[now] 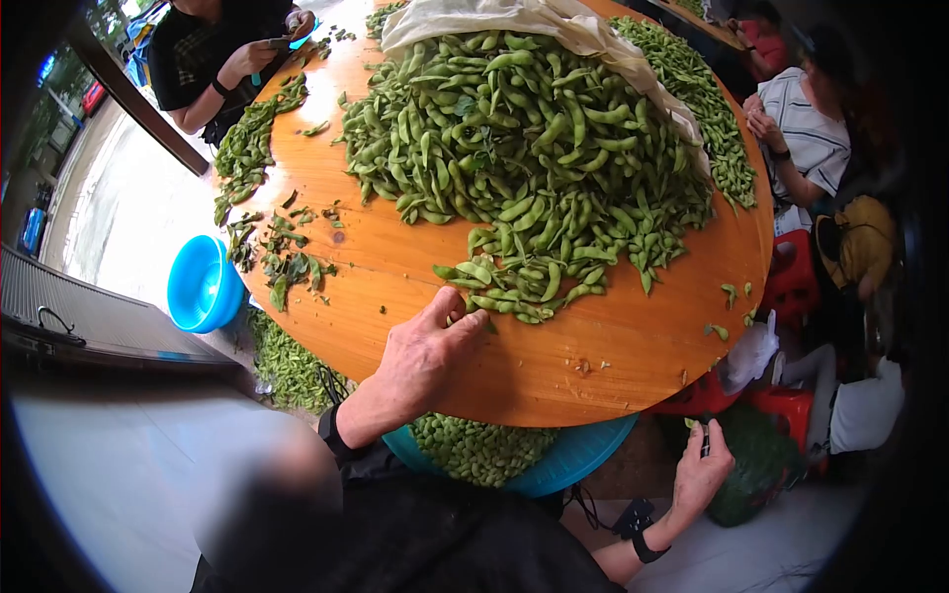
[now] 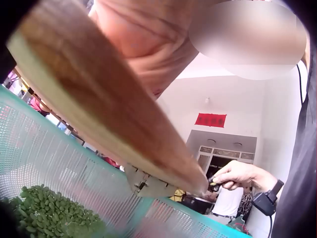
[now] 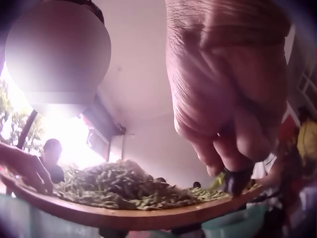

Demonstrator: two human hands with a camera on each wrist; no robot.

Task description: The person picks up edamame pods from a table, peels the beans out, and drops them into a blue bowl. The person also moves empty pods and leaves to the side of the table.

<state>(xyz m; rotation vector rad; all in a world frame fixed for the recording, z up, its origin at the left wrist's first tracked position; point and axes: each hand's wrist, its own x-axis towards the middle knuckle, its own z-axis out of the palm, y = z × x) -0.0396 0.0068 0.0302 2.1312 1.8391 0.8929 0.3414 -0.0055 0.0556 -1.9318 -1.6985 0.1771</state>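
A: Why is the left hand, fingers straight, at lower centre on the round wooden counter?
B: It touches the heaped green soybean pods above it. The right hand, lower right, pinches a small dark object.

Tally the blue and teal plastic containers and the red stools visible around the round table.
Blue basin: 1
Teal basket of shelled beans under the table edge: 1
Red stools: 2
Total: 4
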